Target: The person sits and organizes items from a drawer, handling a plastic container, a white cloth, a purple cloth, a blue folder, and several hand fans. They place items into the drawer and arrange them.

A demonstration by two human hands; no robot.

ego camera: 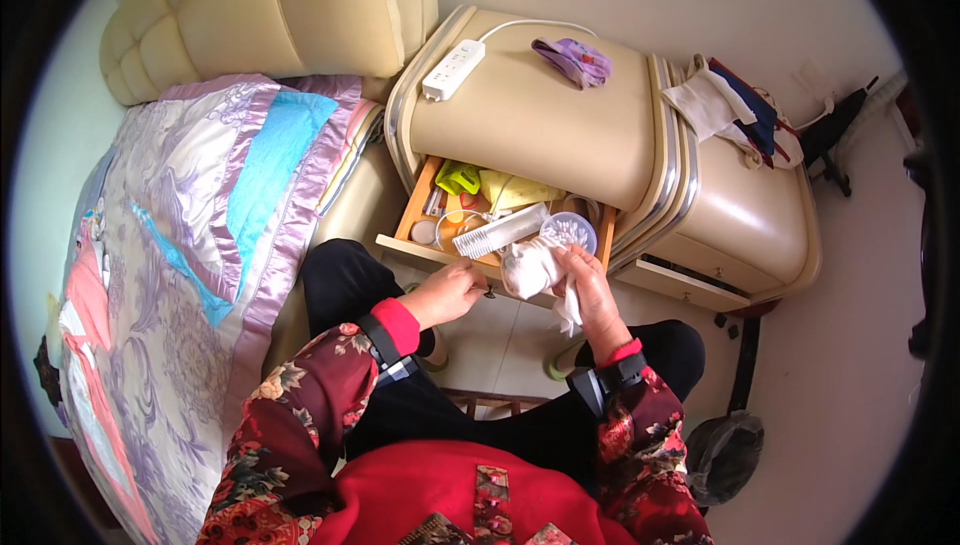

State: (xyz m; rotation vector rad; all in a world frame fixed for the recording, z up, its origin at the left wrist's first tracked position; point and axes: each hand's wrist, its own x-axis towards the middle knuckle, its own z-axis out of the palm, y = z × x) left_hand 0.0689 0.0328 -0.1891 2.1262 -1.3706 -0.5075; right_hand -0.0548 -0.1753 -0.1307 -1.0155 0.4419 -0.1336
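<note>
My right hand [589, 286] grips a crumpled white cloth bundle [529, 269] over the front of an open drawer [420, 251]. A loose white end hangs below the fingers. My left hand [452, 294] is at the drawer front, its curled fingertips beside the small dark knob [490, 293]; whether they touch it or hold something is unclear. Just beyond the bundle, a round tub of cotton swabs [568, 230] sits in the drawer. A long white ridged object [501, 230] lies left of the tub, next to a white cable [442, 221].
A bright green item [458, 178] and a yellow cloth [517, 191] lie deeper in the drawer. On the cream nightstand [525, 124] rest a power strip [454, 70] and purple cloth [574, 61]. The bed [172, 320] is at left; a lined bin [724, 459] stands right.
</note>
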